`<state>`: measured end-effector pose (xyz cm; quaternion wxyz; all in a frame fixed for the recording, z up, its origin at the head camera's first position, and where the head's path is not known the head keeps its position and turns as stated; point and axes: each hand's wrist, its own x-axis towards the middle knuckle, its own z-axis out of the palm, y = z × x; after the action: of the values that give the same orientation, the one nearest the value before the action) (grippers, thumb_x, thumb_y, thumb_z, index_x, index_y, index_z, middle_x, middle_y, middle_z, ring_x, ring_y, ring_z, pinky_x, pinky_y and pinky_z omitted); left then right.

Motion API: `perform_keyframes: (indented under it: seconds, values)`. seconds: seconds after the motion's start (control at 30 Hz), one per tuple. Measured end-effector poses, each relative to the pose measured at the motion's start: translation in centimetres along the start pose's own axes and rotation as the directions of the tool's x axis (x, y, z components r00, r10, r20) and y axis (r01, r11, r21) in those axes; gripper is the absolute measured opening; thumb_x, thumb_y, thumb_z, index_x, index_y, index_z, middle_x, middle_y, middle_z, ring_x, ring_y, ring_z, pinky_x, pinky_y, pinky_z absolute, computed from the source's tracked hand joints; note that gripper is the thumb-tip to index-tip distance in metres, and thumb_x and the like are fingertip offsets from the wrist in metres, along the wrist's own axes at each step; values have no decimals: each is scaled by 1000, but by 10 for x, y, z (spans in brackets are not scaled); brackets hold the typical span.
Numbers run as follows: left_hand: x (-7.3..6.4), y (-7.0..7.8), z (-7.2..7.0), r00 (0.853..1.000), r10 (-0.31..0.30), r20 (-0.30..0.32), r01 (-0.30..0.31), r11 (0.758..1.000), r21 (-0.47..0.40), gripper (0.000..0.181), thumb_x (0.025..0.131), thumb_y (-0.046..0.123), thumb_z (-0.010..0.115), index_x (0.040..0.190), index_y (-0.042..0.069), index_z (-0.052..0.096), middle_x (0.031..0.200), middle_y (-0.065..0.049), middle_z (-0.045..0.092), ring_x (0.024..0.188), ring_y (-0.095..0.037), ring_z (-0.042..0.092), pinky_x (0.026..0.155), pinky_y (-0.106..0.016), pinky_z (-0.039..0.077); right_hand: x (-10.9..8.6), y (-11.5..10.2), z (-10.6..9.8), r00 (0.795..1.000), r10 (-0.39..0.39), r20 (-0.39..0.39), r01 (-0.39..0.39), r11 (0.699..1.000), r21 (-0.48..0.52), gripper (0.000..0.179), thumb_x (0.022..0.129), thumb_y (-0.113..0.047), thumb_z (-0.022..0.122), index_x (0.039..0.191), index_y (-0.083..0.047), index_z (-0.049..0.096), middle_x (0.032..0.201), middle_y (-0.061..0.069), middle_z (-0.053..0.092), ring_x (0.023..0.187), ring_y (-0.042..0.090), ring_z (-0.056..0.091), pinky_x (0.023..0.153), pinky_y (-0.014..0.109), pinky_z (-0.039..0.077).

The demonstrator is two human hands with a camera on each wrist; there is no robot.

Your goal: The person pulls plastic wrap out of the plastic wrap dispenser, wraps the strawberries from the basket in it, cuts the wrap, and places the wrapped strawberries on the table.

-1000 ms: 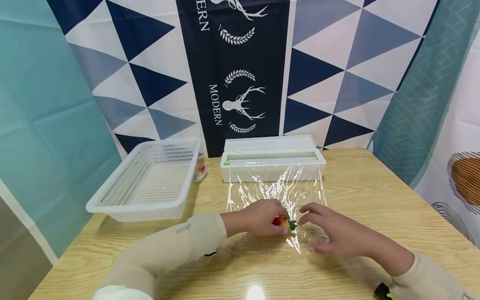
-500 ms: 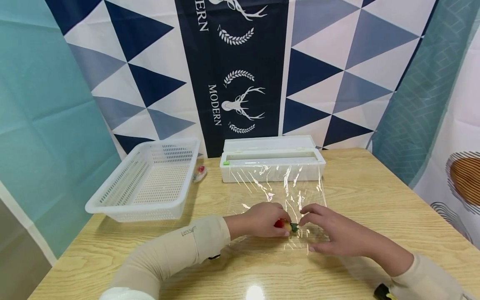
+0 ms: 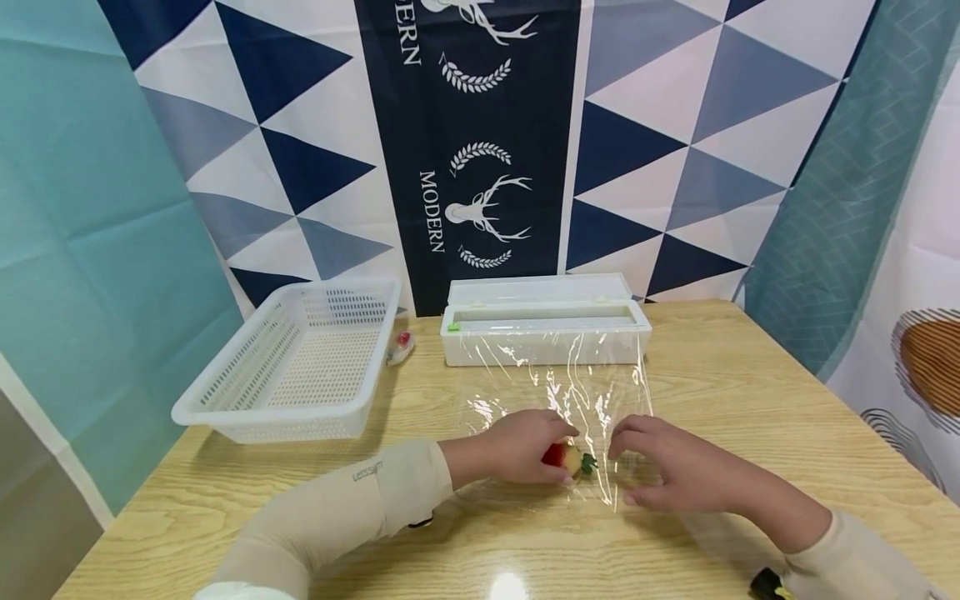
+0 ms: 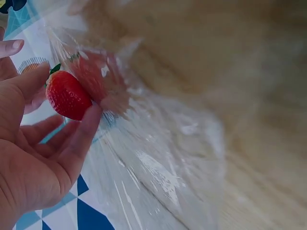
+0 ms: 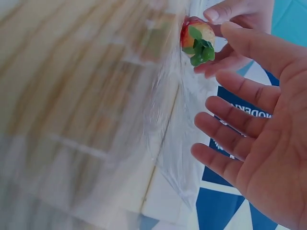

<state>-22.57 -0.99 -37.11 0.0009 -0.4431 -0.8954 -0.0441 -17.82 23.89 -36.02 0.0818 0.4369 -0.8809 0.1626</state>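
Caution: film (image 3: 551, 393) may bunch under strawberry (image 3: 566, 459)

At lower centre of the frame, the left hand (image 3: 517, 447) pinches the strawberry against the film; the right hand (image 3: 671, 467), fingers parted and holding nothing, is near the green leaves (image 3: 588, 463). Dragging the fruit sideways could wrinkle the loose film or make it cling to itself. Compared with 0.5 s ago, the right hand sits farther from the leaves, and the creases have shifted

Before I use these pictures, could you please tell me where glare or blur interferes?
Head view: bright streaks on the clear film, a white reflection low on the table; left wrist view: the table blurred at right, the strawberry fairly sharp; right wrist view: wood grain smeared at left, the leaves clearer.
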Motion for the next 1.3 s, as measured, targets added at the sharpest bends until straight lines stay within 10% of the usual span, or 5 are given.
perform_keyframes:
  seconds: [0.2, 0.4, 0.57, 1.0, 1.3]
  values:
    - [-29, -5, -2, 998, -58, -30, 57, 998, -22, 53, 80, 44, 78, 121, 13, 62, 113, 5, 60, 100, -8, 55, 80, -19, 47, -6, 6, -4, 994, 21, 103, -26, 998, 51, 32, 69, -15, 85, 85, -23, 58, 86, -14, 49, 77, 4, 47, 65, 26, 45]
    - [-73, -23, -6, 997, -3, 78, 6, 999, -37, 37, 72, 47, 83, 87, 19, 63, 78, 13, 50, 71, -2, 45, 64, -15, 40, -15, 9, -6, 955, 110, 275, -137, 987, 84, 37, 66, -19, 86, 81, -24, 53, 79, -13, 42, 70, 2, 38, 60, 22, 36]
    - [-101, -41, -13, 992, -23, 123, 42, 987, -153, 26, 71, 31, 88, 76, 20, 64, 70, 16, 52, 65, 1, 44, 61, -16, 41, -20, 15, -6, 960, 39, 276, -67, 994, 92, 35, 67, -13, 84, 76, -23, 52, 74, -15, 39, 66, -1, 34, 58, 20, 33]
    - [-116, -44, -15, 997, 71, 24, -70, 997, -40, 13, 80, 10, 76, 71, 16, 69, 66, 14, 53, 61, 3, 41, 59, -13, 37, -28, 20, -3, 973, -23, 229, -5, 993, 121, 28, 76, 0, 77, 74, -22, 59, 74, -19, 46, 66, -4, 40, 55, 19, 38]
    - [-117, -54, -19, 999, 24, -40, -31, 984, -177, 16, 81, 2, 67, 74, 15, 62, 65, 15, 52, 59, 2, 45, 57, -15, 41, -28, 21, -16, 986, -22, 163, -2, 989, 148, 31, 79, 2, 75, 76, -23, 57, 75, -22, 49, 67, -5, 45, 56, 20, 42]
